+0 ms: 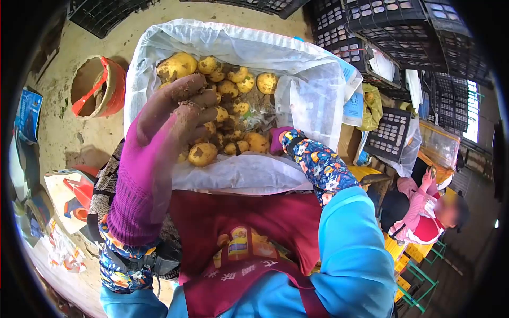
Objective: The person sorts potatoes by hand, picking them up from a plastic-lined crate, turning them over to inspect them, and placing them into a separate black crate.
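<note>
A large container with a white plastic liner (310, 100) holds many dirt-covered yellow potatoes (202, 154). My left hand (167, 119), in a soiled purple glove, is raised over the container's left side, fingers spread and slightly curled, with nothing visible between them. It hides some of the potatoes below. My right hand (278, 140), also in a purple glove, reaches down at the container's near right side, close to the potatoes. Its fingers are hidden, so whether it holds something cannot be made out. Loose soil (260, 103) lies among the potatoes.
A red-rimmed bucket (115, 87) stands on the floor at the left. Black crates (389, 26) are stacked at the upper right, with another dark crate (388, 133) below them. A person in pink (413, 209) is at the far right, near yellow crates (395, 248).
</note>
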`<act>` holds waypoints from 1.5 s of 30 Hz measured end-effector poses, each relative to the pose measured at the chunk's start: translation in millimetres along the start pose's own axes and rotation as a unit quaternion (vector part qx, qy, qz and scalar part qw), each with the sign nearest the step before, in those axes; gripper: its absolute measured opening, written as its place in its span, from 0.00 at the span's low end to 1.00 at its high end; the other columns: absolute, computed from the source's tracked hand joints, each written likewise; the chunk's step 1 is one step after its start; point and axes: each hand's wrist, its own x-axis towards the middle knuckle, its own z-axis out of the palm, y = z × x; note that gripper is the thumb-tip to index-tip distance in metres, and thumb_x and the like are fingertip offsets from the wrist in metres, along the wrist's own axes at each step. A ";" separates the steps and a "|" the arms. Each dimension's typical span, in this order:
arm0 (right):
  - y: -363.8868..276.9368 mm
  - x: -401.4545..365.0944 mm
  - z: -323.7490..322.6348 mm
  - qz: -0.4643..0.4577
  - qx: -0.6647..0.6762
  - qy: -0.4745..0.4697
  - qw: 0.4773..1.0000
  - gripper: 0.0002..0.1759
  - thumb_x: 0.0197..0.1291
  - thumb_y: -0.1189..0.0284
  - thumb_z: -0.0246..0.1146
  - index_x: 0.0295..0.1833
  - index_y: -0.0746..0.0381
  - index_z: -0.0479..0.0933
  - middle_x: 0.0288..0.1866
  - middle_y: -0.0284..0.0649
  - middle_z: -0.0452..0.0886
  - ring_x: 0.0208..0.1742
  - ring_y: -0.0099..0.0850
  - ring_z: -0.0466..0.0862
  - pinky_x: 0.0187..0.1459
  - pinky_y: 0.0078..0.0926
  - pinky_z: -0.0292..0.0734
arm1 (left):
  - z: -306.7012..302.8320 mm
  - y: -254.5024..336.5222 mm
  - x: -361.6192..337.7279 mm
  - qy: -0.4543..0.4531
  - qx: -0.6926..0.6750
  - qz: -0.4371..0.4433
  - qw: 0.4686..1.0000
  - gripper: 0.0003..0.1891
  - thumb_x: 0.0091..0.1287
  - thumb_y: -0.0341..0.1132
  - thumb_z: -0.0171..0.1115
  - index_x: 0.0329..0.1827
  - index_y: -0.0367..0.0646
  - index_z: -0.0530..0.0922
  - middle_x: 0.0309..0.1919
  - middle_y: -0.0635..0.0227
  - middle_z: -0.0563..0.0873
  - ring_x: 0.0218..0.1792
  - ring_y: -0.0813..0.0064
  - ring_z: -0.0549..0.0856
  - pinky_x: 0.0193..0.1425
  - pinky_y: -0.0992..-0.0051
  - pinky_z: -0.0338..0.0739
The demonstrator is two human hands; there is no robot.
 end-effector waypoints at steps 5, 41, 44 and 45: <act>28.2 67.6 29.8 -0.192 -0.047 0.005 0.980 0.33 0.55 0.49 0.66 0.60 0.60 0.78 0.61 0.47 0.79 0.61 0.53 0.76 0.53 0.59 0.73 | 0.9 -13.7 3.8 -0.005 -0.026 -0.018 0.999 0.25 0.73 0.43 0.54 0.68 0.37 0.70 0.57 0.58 0.82 0.56 0.70 0.81 0.60 0.72 0.74; -308.4 -523.9 787.2 0.748 0.090 0.631 -0.184 0.28 0.69 0.73 0.58 0.72 0.65 0.61 0.66 0.50 0.71 0.64 0.39 0.76 0.63 0.32 0.73 | 41.4 -107.6 65.4 -0.137 0.305 0.032 0.942 0.23 0.71 0.36 0.61 0.68 0.43 0.72 0.53 0.67 0.81 0.47 0.77 0.82 0.42 0.79 0.77; -300.1 -414.1 957.5 0.821 0.284 0.483 -0.112 0.29 0.66 0.58 0.56 0.72 0.51 0.66 0.71 0.55 0.67 0.67 0.52 0.72 0.64 0.44 0.69 | 31.5 -109.3 67.7 -0.142 0.312 0.031 0.939 0.22 0.71 0.36 0.61 0.67 0.42 0.72 0.52 0.66 0.81 0.47 0.77 0.82 0.42 0.79 0.78; -290.9 -427.1 946.7 0.786 0.502 0.359 -0.037 0.29 0.64 0.60 0.57 0.72 0.48 0.66 0.68 0.55 0.71 0.66 0.51 0.73 0.63 0.41 0.71 | 23.7 -109.8 70.6 -0.144 0.310 0.032 0.939 0.22 0.71 0.36 0.61 0.67 0.42 0.72 0.52 0.66 0.82 0.47 0.77 0.83 0.42 0.79 0.78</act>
